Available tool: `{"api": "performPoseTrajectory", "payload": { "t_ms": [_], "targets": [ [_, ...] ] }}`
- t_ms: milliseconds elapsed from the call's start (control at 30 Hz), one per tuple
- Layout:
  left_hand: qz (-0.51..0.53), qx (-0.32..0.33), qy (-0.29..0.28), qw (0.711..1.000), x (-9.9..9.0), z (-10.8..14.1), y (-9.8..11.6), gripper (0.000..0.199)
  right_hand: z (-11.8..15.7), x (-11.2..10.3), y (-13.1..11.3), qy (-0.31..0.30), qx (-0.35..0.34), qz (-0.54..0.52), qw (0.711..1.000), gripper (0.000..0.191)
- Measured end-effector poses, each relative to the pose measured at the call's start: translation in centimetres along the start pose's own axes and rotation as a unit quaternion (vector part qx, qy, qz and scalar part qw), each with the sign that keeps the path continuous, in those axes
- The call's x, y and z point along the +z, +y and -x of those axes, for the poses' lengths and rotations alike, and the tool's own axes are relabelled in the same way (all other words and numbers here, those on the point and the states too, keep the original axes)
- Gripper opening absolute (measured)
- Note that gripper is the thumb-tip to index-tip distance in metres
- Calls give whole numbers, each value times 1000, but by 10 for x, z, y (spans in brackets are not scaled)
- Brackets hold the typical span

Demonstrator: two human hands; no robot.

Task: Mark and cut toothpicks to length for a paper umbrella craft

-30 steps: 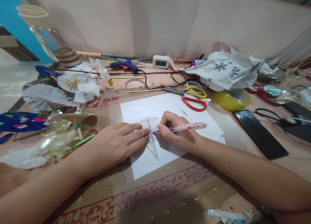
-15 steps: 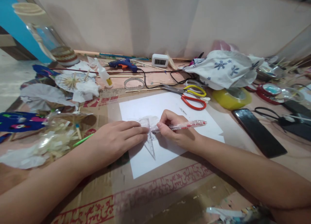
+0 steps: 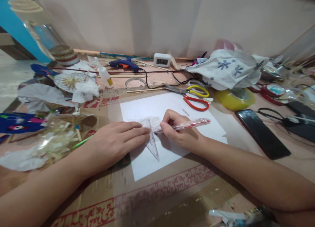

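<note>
White paper (image 3: 142,168) lies at an angle on a brown cardboard sheet. A clear plastic set square (image 3: 154,149) rests on it, its pointed end toward me. My left hand (image 3: 120,138) is laid flat with fingers stretched out, the fingertips pressing the set square's left side. In my right hand (image 3: 178,132), thumb and fingers pinch a clear pen with red markings (image 3: 193,123). The pen's tip is down at the set square's right edge. Under the set square sits a small pale, roundish piece (image 3: 155,121), partly covered. Small dark marks (image 3: 185,112) show near the paper's right side.
Scissors (image 3: 197,102) with red and yellow handles lie past the paper. Around them are a yellow tape roll (image 3: 235,99), a phone (image 3: 262,133), a glue gun (image 3: 124,65), a glue bottle (image 3: 105,75), a clock (image 3: 162,60) and flowered cloth (image 3: 225,69). Small paper umbrellas (image 3: 70,81) crowd the left.
The set square's pointed end has shifted slightly right. The pen's back end has moved a little right and up. Both hands keep nearly the same places.
</note>
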State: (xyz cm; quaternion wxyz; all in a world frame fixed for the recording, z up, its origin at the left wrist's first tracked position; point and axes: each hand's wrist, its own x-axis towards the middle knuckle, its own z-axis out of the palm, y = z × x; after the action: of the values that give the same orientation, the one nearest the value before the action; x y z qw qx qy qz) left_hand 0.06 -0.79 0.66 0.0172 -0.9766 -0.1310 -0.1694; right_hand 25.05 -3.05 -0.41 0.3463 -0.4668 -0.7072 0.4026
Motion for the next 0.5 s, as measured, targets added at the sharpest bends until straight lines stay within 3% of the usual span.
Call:
{"api": "performPoseTrajectory", "payload": {
  "t_ms": [200, 500],
  "targets": [
    [-26, 31, -19, 999, -2, -2, 1, 35, 1, 0, -1, -4, -4, -6, 1000, 20],
    [-35, 26, -19, 999, -2, -3, 1, 35, 1, -1, -2, -15, 3, 12, 1000, 22]
  ]
}}
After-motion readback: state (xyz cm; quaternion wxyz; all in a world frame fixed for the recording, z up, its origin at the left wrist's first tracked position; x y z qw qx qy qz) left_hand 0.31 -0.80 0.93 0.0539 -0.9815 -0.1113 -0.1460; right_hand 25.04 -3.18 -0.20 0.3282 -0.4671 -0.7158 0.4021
